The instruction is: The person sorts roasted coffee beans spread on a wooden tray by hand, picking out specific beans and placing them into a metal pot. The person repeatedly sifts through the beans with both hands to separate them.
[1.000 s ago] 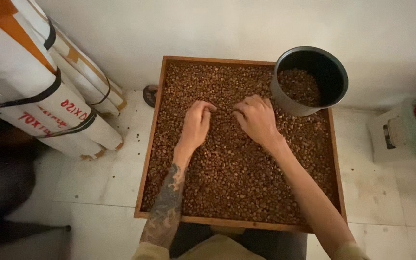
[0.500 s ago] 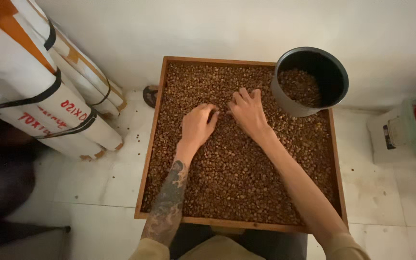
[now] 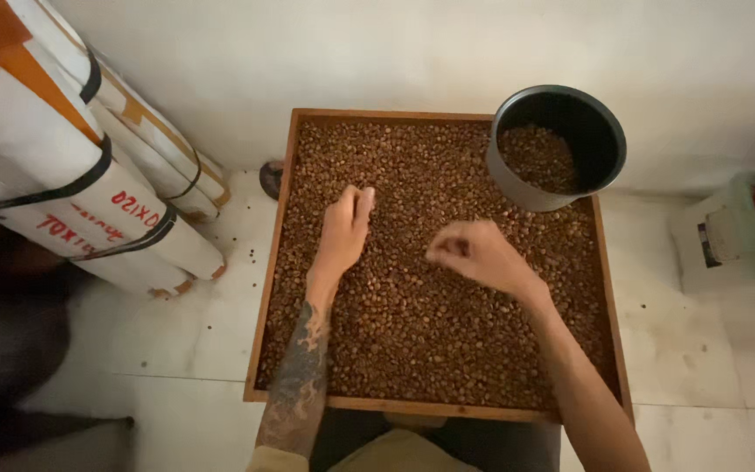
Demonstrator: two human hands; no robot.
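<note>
My left hand lies flat, fingers together, on the beans, while my right hand, nearer the pot, hovers with fingers curled shut.

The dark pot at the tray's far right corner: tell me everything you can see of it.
The dark pot is round, deep and dark grey, metal by its look, with a thin lighter rim and no lid. It stands upright, seemingly on the far right corner of the wooden tray, its far side overhanging the tray's edge near the white wall. Brown beans like those filling the tray cover its bottom, well below the rim. Neither the left hand nor the right hand touches it; the right is nearer.
</note>
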